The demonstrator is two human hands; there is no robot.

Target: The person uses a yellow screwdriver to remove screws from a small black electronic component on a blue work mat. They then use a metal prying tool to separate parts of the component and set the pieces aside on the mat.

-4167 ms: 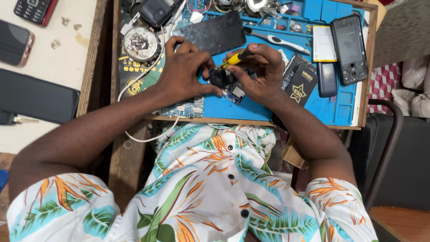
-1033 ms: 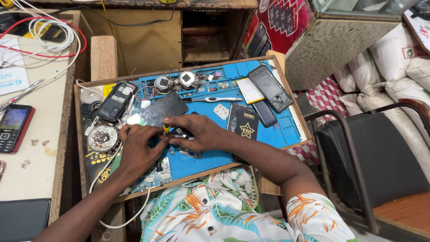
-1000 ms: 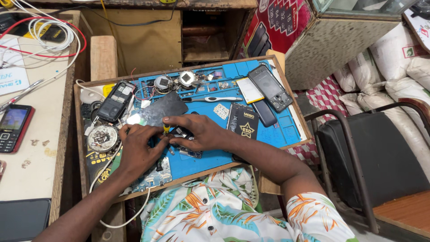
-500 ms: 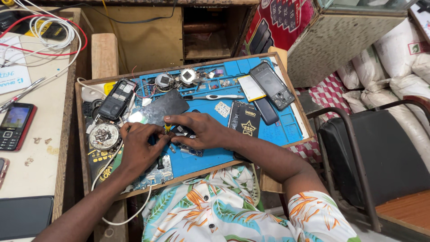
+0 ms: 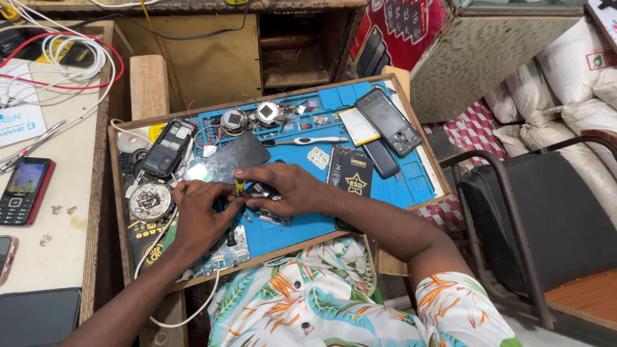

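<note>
**Hands meet over a small part on the blue mat**

Wooden tray (image 5: 116, 193) holds a blue mat (image 5: 398, 183), and nearly everything sits on that mat or beside it. Near the mat's middle the left hand (image 5: 200, 215) and right hand (image 5: 290, 189) come together over a small dark phone part (image 5: 260, 193). The right hand's fingers press down on the part, pinning it to the mat. The left hand's fingers are curled around a yellow-handled screwdriver (image 5: 240, 186), whose tip points down at the part; the exact contact is hidden by the fingers.

Just behind the hands on the mat lies a dark flat panel (image 5: 234, 157). Along the mat's far edge, shallow compartments hold two round metal pieces (image 5: 250, 117) and small loose bits too tiny to tell apart. A white-handled tool (image 5: 308, 140) lies just in front of those compartments. Toward the mat's right side rest an open phone shell (image 5: 389, 122), a black packet (image 5: 350, 175) and a yellowish battery (image 5: 358, 125). Off the mat's left edge, still inside the tray, sit an opened keypad phone (image 5: 168, 146) and a round tin (image 5: 151, 201) filled with small metal pieces. A circuit board (image 5: 225, 250) lies at the mat's near left corner, under the left wrist.

Left of the tray, on the counter (image 5: 58, 250), lies a red keypad phone (image 5: 22, 191).
</note>
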